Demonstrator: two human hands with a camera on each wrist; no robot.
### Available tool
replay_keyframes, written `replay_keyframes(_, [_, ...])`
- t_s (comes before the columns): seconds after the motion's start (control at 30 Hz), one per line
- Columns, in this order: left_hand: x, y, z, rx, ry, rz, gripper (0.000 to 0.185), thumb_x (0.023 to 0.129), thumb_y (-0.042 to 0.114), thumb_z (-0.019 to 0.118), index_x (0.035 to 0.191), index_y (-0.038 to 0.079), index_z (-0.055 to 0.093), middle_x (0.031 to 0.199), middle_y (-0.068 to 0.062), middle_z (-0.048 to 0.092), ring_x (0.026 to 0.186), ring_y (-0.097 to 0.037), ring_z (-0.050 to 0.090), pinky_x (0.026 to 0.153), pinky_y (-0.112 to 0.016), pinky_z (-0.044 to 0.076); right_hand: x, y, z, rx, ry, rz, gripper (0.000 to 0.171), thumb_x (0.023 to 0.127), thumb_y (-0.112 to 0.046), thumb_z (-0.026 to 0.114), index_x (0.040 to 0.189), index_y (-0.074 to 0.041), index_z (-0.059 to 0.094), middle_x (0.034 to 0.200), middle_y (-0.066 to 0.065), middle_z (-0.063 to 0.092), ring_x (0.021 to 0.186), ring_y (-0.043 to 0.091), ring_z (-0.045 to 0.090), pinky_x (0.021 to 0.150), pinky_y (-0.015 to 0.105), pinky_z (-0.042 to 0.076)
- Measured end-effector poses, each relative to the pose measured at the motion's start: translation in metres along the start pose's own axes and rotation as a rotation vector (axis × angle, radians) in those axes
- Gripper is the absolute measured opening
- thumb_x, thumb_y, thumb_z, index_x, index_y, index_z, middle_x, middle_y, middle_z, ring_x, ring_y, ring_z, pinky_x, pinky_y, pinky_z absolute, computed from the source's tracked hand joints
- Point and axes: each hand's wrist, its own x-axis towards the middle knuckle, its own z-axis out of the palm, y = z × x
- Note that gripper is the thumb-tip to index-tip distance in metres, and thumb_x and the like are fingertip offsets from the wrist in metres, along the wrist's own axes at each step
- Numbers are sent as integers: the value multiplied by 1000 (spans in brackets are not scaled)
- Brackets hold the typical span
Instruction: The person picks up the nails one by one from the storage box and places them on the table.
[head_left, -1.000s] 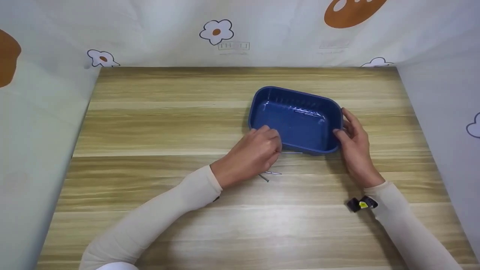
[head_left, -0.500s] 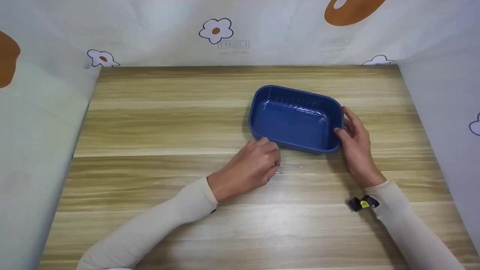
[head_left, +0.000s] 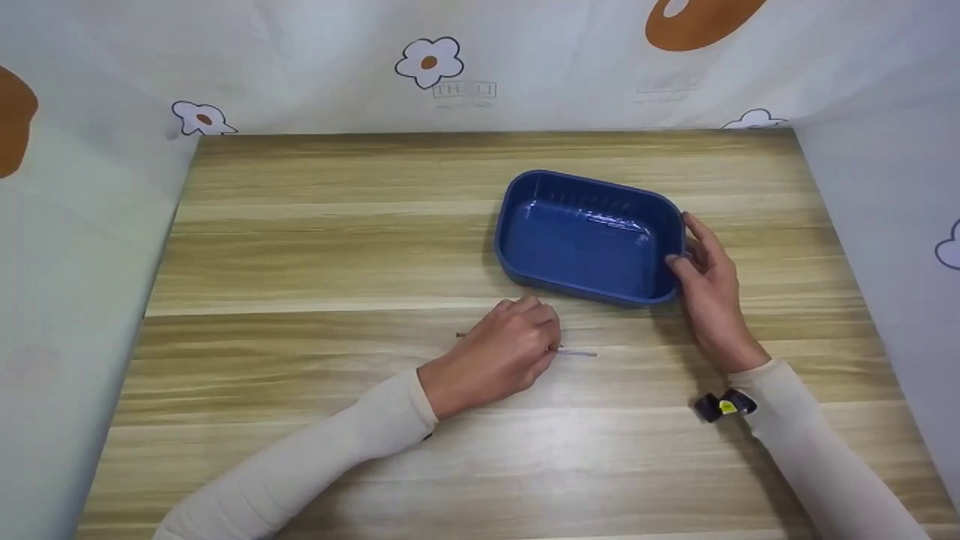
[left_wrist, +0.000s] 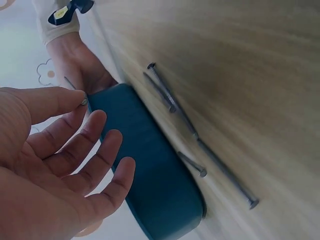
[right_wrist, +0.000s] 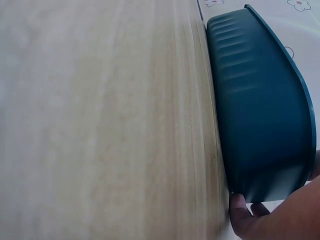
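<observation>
- Blue plastic tray [head_left: 590, 238] sits right of centre in the head view, on the wooden table [head_left: 315, 247], its inside bare.
- The right hand [head_left: 709, 289] grips the tray's right end, thumb over the rim and fingers along the outer wall; the right wrist view shows fingertips [right_wrist: 239, 206] pressed against the tray's wall [right_wrist: 260, 105] at the lower right of the frame.
- The left hand [head_left: 501, 347] rests on the table just below the tray, apart from it, knuckles up.
- In the left wrist view, thumb and forefinger pinch a thin nail [left_wrist: 75, 90], while the other fingers [left_wrist: 100, 150] lie loosely spread.
- More nails [left_wrist: 200, 145] lie on the wood beside the tray's near wall, several long ones and a short one, some crossing each other.
- In the head view, one nail [head_left: 577, 352] sticks out to the right from under the left hand, which hides the rest.
- A patterned cloth [head_left: 450, 67] with flowers closes off the top and sides of the frame.
- A small black and yellow clip [head_left: 724, 406] sits on the right sleeve [head_left: 817, 457], lower right.
</observation>
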Motion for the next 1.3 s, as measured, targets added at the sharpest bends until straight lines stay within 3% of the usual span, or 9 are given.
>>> replay_keyframes(0.17, [-5, 4, 8, 46, -47, 16, 13, 105, 12, 69, 98, 10, 80, 106, -2, 75, 101, -24, 64, 86, -39, 56, 0, 0, 2, 10, 8, 0, 66, 110, 1, 52, 173, -12, 35, 171, 22, 42, 152, 29, 47, 110, 17, 48])
replay_keyframes(0.37, [-11, 7, 17, 84, -88, 33, 14, 106, 14, 68, 102, 10, 81, 110, -2, 76, 102, -23, 64, 83, -39, 56, 0, -1, 2, 16, 15, -1, 66, 110, 1, 52, 173, -13, 36, 170, 23, 43, 151, 28, 48, 110, 17, 48])
replay_keyframes(0.8, [-16, 10, 28, 242, -87, 84, 15, 103, 14, 69, 107, 8, 82, 110, -3, 73, 102, -22, 60, 82, -37, 55, 0, 1, 2, 13, 29, -6, 65, 110, 2, 51, 171, -12, 38, 167, 24, 47, 147, 27, 51, 107, 17, 50])
replay_keyframes(1.3, [-17, 11, 32, 295, -110, 78, 17, 99, 6, 65, 101, 10, 82, 99, -1, 62, 93, -22, 53, 81, -35, 50, 1, 0, 2, 16, 23, 11, 66, 110, 3, 51, 172, -10, 36, 166, 22, 50, 145, 26, 52, 107, 17, 49])
